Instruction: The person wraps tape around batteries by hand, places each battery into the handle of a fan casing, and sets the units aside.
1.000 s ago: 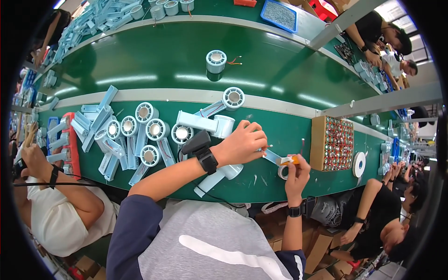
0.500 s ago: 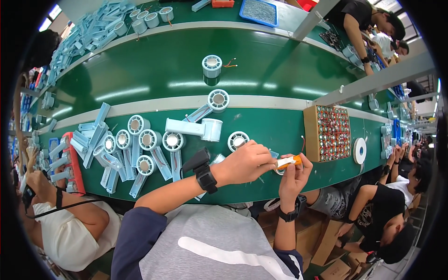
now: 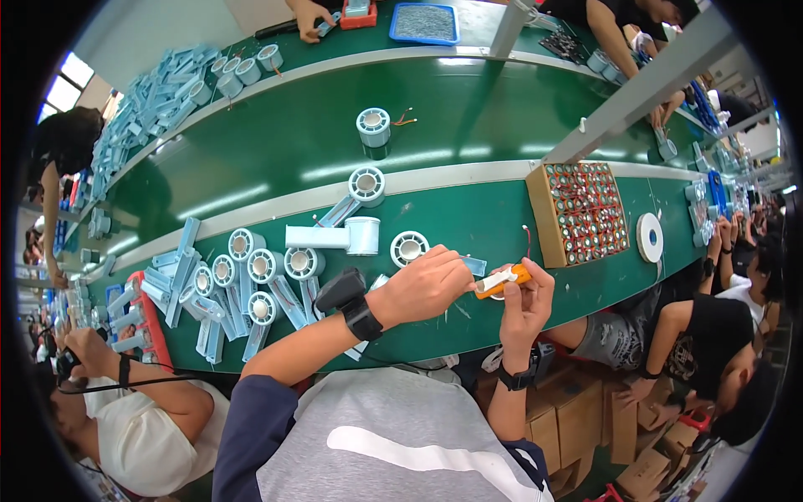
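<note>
My right hand (image 3: 525, 308) holds an orange cylindrical battery (image 3: 520, 274) between thumb and fingers, above the near edge of the bench. A white patch (image 3: 499, 279) lies along the battery's side, and a thin red lead rises behind it. My left hand (image 3: 427, 286) is closed in a pinch at the battery's left end; what its fingertips grip, if anything, is hidden. Behind my hands a light blue round fan housing (image 3: 410, 248) sits on the bench. Left of it lies another light blue housing with a handle (image 3: 322, 238).
Several blue fan housings with handles (image 3: 263, 264) crowd the bench's left, beside a red tray (image 3: 153, 322). A cardboard box of battery cells (image 3: 544, 219) and a white tape roll (image 3: 650, 238) stand at right. A lone housing (image 3: 373, 125) stands farther back. Other people sit on both sides.
The whole view has shifted and tilted slightly. My left fingers have moved off the white patch toward the battery's left end, so more of the battery shows. Another person's hand appears at the far top.
</note>
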### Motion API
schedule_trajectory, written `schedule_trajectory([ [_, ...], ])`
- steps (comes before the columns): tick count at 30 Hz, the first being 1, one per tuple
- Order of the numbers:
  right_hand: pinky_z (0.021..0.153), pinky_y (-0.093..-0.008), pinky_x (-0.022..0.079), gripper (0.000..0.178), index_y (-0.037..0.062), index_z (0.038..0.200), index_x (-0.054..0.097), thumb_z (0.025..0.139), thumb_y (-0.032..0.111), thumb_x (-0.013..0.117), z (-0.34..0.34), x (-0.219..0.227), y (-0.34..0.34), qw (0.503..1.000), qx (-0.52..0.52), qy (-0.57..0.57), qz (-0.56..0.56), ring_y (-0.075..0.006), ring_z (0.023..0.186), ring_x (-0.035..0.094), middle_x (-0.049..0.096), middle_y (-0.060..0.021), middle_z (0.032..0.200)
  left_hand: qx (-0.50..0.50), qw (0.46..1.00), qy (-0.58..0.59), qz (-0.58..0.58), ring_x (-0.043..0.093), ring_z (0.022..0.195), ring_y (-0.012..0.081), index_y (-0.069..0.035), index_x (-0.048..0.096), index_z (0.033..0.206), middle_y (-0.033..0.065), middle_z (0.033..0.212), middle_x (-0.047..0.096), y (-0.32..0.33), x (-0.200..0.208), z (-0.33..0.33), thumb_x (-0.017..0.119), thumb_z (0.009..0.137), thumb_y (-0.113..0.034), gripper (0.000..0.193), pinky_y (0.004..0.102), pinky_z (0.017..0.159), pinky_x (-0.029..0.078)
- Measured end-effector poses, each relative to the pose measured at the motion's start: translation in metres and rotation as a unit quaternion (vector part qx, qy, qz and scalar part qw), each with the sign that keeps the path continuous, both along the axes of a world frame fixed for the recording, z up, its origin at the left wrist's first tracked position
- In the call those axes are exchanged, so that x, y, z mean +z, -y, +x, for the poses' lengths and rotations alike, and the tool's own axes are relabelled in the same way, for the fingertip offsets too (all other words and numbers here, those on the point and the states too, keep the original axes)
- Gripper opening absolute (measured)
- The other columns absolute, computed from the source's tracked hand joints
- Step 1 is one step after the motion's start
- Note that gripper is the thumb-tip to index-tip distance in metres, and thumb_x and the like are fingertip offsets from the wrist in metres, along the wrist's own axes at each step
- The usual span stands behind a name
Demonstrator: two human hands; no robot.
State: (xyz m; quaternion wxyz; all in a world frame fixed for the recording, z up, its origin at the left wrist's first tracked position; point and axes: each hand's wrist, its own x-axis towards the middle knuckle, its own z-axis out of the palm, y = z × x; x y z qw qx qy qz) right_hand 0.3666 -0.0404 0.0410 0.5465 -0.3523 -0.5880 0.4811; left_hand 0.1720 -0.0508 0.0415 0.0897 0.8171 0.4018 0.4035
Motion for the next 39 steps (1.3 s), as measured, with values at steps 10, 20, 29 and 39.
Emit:
schedule_trajectory([
  [10,0.081,-0.0233,0.050,0.035,-0.0017,0.130,0.051,0.097,0.003,0.061,0.003,0.011,0.008,1.000,-0.001,0.020,-0.017,-0.0112,0.092,0.062,0.064,-0.0101,0.108,-0.099,0.995,-0.019,-0.026,0.052,0.067,0.0243,-0.006,0.051,0.082,0.0068,0.072,0.050,-0.001,0.027,-0.003,0.066,0.092,-0.030,0.030,0.0334,0.066,0.041],
  [20,0.083,-0.0231,0.049,0.033,-0.0025,0.129,0.053,0.097,0.004,0.060,-0.006,0.006,0.020,0.997,-0.056,-0.030,-0.043,-0.0101,0.093,0.061,0.064,-0.0090,0.107,-0.056,0.988,0.018,-0.142,0.052,0.072,0.0300,-0.004,0.051,0.080,0.0113,0.075,0.052,0.013,0.015,0.014,0.061,0.097,-0.018,0.025,0.0405,0.067,0.044],
  [29,0.078,-0.0308,0.053,0.025,-0.0001,0.124,0.054,0.101,0.010,0.056,-0.014,-0.008,0.003,0.962,-0.160,-0.203,-0.089,-0.0183,0.090,0.064,0.064,-0.0110,0.103,-0.105,0.990,-0.030,-0.093,0.054,0.069,0.0286,-0.004,0.050,0.076,0.0106,0.073,0.052,0.039,0.030,0.015,0.063,0.089,-0.011,0.020,0.0401,0.067,0.046],
  [39,0.083,-0.0320,0.053,0.033,0.0015,0.134,0.047,0.102,0.008,0.053,0.069,0.027,-0.031,0.980,-0.176,-0.086,0.026,-0.0190,0.095,0.064,0.064,-0.0146,0.109,0.143,0.989,0.019,-0.041,0.061,0.066,0.0195,-0.003,0.072,0.096,0.0074,0.082,0.066,0.023,0.039,-0.077,0.075,0.082,-0.004,0.014,0.0298,0.057,0.048],
])
